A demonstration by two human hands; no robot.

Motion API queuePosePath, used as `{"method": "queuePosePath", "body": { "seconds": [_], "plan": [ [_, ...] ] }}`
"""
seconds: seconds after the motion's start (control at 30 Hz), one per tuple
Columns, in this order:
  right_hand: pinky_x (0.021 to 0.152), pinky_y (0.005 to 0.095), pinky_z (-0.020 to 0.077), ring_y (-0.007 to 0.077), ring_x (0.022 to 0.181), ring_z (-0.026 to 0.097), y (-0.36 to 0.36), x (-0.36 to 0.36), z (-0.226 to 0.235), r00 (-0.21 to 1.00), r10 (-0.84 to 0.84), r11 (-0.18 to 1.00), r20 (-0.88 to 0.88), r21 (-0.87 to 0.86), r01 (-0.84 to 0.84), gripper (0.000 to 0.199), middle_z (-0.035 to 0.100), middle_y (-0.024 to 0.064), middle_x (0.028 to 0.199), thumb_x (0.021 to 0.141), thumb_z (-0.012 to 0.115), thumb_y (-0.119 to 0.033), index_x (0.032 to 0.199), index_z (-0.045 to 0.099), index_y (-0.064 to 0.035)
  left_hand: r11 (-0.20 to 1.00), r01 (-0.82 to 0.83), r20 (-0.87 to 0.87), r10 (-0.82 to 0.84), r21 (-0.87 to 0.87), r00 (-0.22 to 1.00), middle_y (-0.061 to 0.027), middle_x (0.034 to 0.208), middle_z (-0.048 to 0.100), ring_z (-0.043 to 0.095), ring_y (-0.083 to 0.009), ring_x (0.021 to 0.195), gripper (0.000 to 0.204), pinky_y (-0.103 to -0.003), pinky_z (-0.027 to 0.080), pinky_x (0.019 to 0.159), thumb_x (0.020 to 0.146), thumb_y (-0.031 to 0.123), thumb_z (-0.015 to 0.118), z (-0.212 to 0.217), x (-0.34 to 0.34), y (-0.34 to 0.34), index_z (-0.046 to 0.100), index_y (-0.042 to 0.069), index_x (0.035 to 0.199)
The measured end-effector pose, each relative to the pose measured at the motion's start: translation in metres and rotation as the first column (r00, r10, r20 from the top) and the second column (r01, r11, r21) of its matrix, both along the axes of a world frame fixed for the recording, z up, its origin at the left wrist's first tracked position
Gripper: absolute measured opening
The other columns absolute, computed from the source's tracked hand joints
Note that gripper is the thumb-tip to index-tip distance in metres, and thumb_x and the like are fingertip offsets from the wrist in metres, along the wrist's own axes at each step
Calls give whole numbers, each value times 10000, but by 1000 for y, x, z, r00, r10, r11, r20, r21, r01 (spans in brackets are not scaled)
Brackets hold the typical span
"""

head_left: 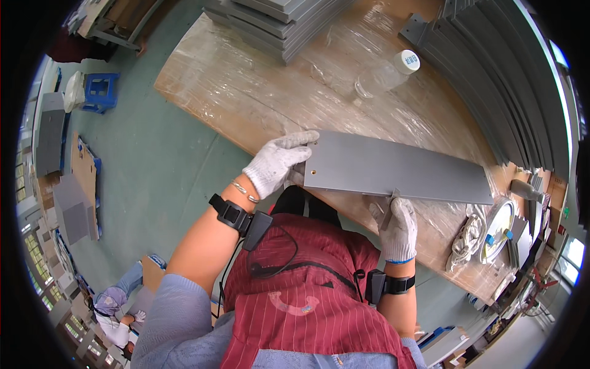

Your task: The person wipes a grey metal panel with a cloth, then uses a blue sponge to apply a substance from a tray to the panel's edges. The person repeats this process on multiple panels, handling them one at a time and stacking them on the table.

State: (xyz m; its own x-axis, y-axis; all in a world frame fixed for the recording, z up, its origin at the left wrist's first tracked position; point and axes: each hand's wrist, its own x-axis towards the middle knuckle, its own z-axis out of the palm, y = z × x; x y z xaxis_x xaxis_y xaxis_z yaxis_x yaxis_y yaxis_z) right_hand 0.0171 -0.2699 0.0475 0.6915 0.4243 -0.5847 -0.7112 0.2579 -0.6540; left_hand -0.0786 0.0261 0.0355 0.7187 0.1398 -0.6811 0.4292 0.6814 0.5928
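Note:
A long flat grey metal panel (393, 167) lies along the near edge of a plastic-wrapped wooden table (246, 92). My left hand (278, 161), in a white knit glove, grips the panel's left end, near a small hole. My right hand (396, 229), also gloved, holds a small grey tool (388, 212) against the panel's near edge at about its middle. Both wrists wear black strapped devices.
Stacks of grey metal panels sit at the table's far end (276, 21) and along its right side (491, 86). A clear plastic bottle with a white cap (387, 74) lies on the table. White cord and a round tray (491, 230) lie right. A person crouches at lower left (117, 307).

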Motion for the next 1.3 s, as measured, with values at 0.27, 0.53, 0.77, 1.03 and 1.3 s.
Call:
{"method": "queuePosePath", "body": {
  "seconds": [0.27,0.53,0.77,1.03,1.3],
  "plan": [
    [801,359,551,261,1041,679,15,-1,-4,980,-172,985,-98,-32,169,150,687,90,1154,981,638,-185,1096,621,-90,-262,216,-326,-518,940,791,-196,1516,439,441,-417,1366,709,-530,381,1142,818,89,690,3,7,8,501,207,1490],
    [769,325,545,189,921,674,10,23,42,957,-260,963,125,-31,266,106,701,60,1025,969,668,-161,1021,664,-69,661,264,252,-578,702,776,-154,1274,669,610,-347,1235,609,-445,486,1072,846,156,788,5,46,-4,565,95,1410],
    [710,368,542,269,763,666,51,9,46,400,478,724,782,-609,323,76,697,103,858,810,761,-62,878,732,-79,982,88,190,-56,-167,980,-140,1240,652,677,-262,1085,469,-408,558,968,907,54,657,-4,14,0,534,-16,1354],
    [673,439,571,297,822,689,89,7,-12,186,886,382,426,-895,230,117,660,95,867,887,584,-163,986,622,-116,996,78,-56,-76,35,996,-114,1172,676,684,-240,1044,419,-398,565,956,907,54,680,-21,19,5,563,-16,1302],
    [756,452,556,363,881,690,-120,162,-56,738,443,-129,510,-778,615,172,703,171,951,969,610,-212,1015,695,-69,888,-180,-184,278,423,943,-87,1140,671,647,-185,1030,447,-340,532,911,959,313,701,-22,38,-26,619,-8,1260]
  ]
}}
